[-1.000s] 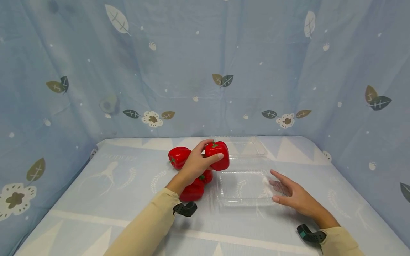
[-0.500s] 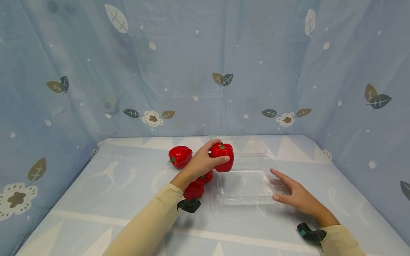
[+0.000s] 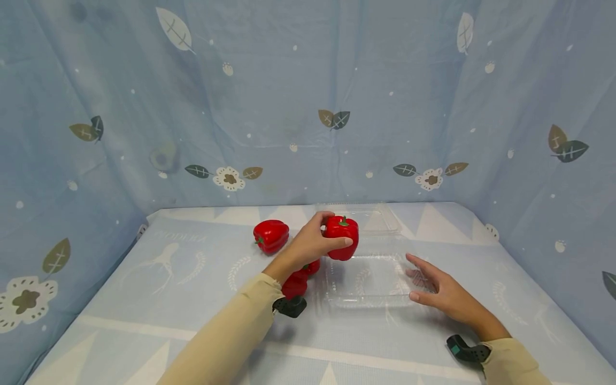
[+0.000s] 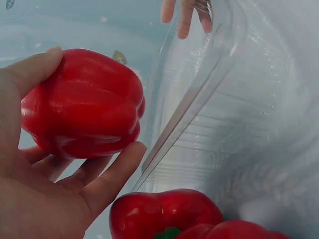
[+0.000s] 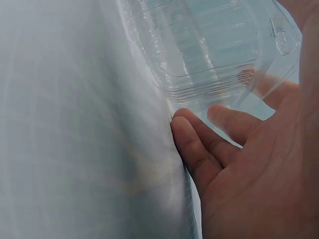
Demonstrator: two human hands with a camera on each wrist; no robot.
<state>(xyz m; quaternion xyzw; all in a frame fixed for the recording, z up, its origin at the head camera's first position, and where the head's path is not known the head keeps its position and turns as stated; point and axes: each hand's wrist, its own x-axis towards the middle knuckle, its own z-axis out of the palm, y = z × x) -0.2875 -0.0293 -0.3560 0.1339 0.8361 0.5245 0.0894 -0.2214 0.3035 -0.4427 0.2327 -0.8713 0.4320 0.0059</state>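
Note:
My left hand (image 3: 313,246) grips a red bell pepper (image 3: 343,237) (image 4: 82,110) in the air over the left rim of a clear plastic clamshell box (image 3: 368,278) (image 4: 219,99) whose lid lies open behind it. Thumb and fingers curl round the pepper in the left wrist view. My right hand (image 3: 433,289) (image 5: 239,164) rests with straight fingers against the box's right side. Two more red peppers (image 3: 298,278) (image 4: 164,214) lie under my left forearm, partly hidden. Another pepper (image 3: 271,235) sits further back left.
The table (image 3: 168,299) is covered with a pale blue patterned cloth. Blue curtains with leaf and flower prints enclose it at the back and both sides. Black wrist straps (image 3: 289,306) show on both arms.
My left hand has carried the pepper to the right, from above the pile to over the box's left rim. The right hand has stayed in place against the box.

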